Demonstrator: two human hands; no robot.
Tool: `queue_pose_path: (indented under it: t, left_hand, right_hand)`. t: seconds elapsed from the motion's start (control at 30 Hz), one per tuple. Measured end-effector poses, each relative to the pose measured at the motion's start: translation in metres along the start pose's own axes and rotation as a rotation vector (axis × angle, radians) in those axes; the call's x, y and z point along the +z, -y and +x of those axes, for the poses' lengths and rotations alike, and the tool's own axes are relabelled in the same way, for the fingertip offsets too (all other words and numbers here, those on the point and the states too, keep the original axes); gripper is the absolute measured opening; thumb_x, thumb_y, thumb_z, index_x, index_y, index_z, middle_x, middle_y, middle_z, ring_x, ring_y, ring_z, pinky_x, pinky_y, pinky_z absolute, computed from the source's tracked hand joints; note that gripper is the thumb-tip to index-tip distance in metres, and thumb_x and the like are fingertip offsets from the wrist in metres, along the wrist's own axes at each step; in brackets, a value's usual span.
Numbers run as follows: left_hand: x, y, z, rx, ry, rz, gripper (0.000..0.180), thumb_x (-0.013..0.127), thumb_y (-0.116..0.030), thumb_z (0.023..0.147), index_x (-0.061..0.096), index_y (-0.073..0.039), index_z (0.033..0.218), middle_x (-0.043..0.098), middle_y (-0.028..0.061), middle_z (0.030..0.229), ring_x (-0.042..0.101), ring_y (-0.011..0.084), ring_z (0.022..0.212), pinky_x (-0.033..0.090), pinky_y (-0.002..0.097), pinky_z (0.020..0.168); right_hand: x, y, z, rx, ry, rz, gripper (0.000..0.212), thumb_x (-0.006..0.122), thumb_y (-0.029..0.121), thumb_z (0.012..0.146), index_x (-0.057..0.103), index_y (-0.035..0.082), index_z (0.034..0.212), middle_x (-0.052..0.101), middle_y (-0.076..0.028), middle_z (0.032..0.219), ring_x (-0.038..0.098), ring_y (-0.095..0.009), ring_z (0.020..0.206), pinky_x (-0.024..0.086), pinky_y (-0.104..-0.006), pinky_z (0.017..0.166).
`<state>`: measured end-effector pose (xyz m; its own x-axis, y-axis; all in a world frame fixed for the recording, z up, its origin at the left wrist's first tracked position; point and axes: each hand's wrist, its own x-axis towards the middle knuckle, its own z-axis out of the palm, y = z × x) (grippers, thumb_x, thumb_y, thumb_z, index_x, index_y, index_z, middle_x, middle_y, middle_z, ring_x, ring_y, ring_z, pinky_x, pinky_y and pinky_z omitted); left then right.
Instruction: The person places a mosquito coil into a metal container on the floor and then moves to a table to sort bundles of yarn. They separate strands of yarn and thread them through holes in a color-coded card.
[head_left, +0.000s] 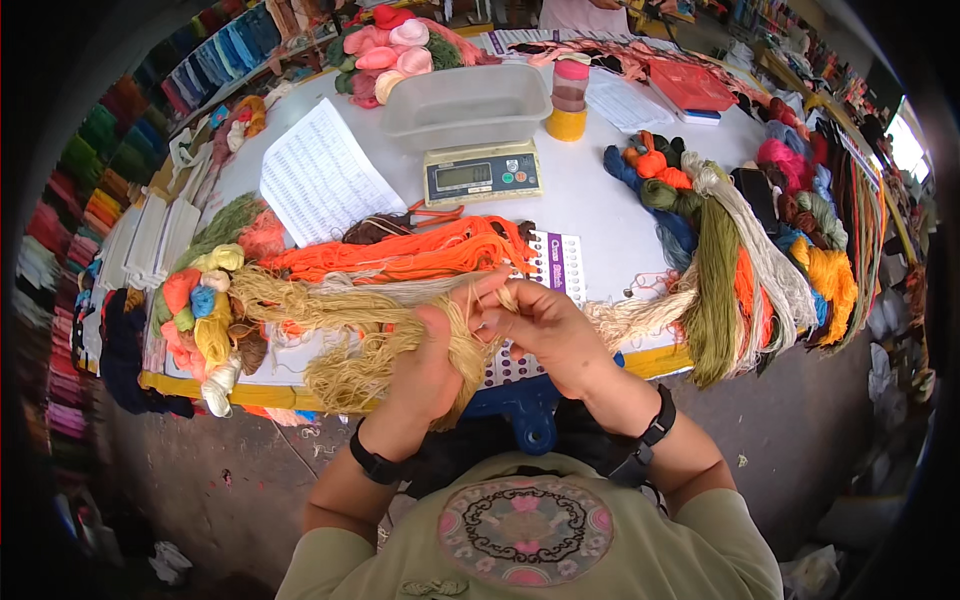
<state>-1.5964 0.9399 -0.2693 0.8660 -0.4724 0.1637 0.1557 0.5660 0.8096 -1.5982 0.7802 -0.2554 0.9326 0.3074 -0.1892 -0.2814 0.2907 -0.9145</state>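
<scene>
A pale straw-coloured skein of thread spreads over the near edge of the table, its loose loops hanging down. My left hand is closed around the gathered end of this skein. Close beside it, my right hand pinches a few strands of the same thread between thumb and fingers. Under both hands lies a white card with rows of holes, partly covered. A bright orange skein rests just beyond the straw-coloured one. Cream thread stretches rightward near my right wrist.
A digital scale bears a grey plastic tub. Left of it are a printed sheet and orange-handled snips. Skein piles flank both sides, including olive thread. A blue clip juts from the table's near edge.
</scene>
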Motion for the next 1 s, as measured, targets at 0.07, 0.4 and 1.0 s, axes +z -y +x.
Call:
queue_pose_path:
  t: [0.07,0.4,1.0]
  left_hand:
    - [0.001,0.002,0.001,-0.007,0.05,0.081,0.076,0.031,-0.061,0.094,0.036,0.001,0.138,0.042,0.0112,0.138,0.038,0.0208,0.129,0.031,0.0374,0.108]
    - [0.005,0.0,0.002,-0.05,-0.016,0.075,0.058,0.03,-0.043,0.101,0.04,0.002,0.137,0.043,0.0124,0.138,0.043,0.0203,0.125,0.034,0.0346,0.105]
    - [-0.001,-0.001,-0.003,-0.087,-0.159,-0.158,0.077,0.039,-0.062,0.09,0.049,0.006,0.125,0.054,0.0169,0.125,0.054,0.0221,0.112,0.042,0.0386,0.1]
  right_hand:
    - [-0.002,-0.012,0.004,-0.196,0.061,-0.235,0.013,0.065,0.013,0.089,0.065,0.007,0.1,0.063,0.003,0.087,0.053,-0.003,0.074,0.042,-0.0205,0.064]
    - [-0.003,-0.004,-0.005,-0.089,0.015,-0.005,0.012,0.066,0.016,0.087,0.068,0.009,0.097,0.065,0.005,0.083,0.052,-0.002,0.069,0.04,-0.0197,0.059]
    - [-0.016,-0.009,-0.003,0.048,0.027,0.393,0.013,0.059,0.021,0.092,0.061,0.011,0.099,0.063,0.004,0.086,0.044,-0.001,0.056,0.04,-0.0212,0.052]
